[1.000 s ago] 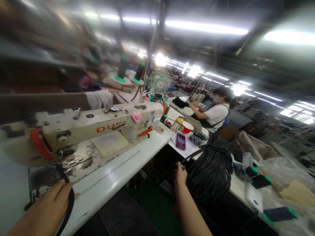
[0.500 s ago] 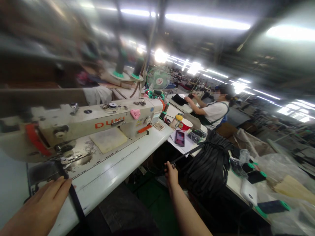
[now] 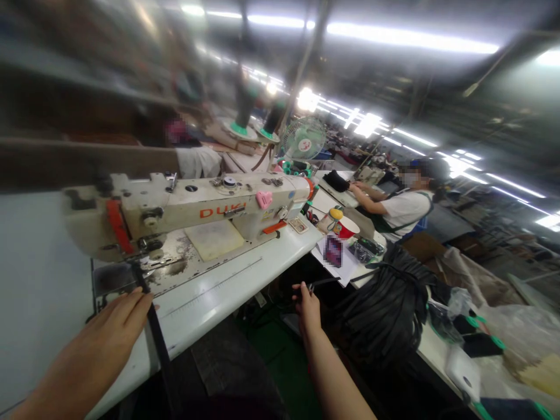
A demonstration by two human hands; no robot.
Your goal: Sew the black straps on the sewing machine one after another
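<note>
My left hand (image 3: 111, 329) rests at the sewing machine's front edge. A black strap (image 3: 160, 344) runs under the needle area and down over the table edge; the fingers hold it, one fingertip showing past its far side. Beyond the table's right end, my right hand (image 3: 306, 300) is closed in a pinch on another black strap length (image 3: 326, 282) pointing towards the bundle. A small metal piece shows at these fingers, too small to name. The sewing machine (image 3: 188, 204) stands behind my left hand. To the right lies a big bundle of black straps (image 3: 385, 303).
A side table holds a paper with a phone-like pixelated item (image 3: 333, 252), a red cup (image 3: 349, 226) and a white box-like object (image 3: 462, 370). Thread cones (image 3: 483, 344) and clear plastic lie further right. A co-worker (image 3: 400, 204) sits beyond, near a green fan (image 3: 303, 140).
The view has turned left, so things sit further right. The strap at my right hand, which ran up to the bundle, now shows an end short of it. My left hand stays on its strap.
</note>
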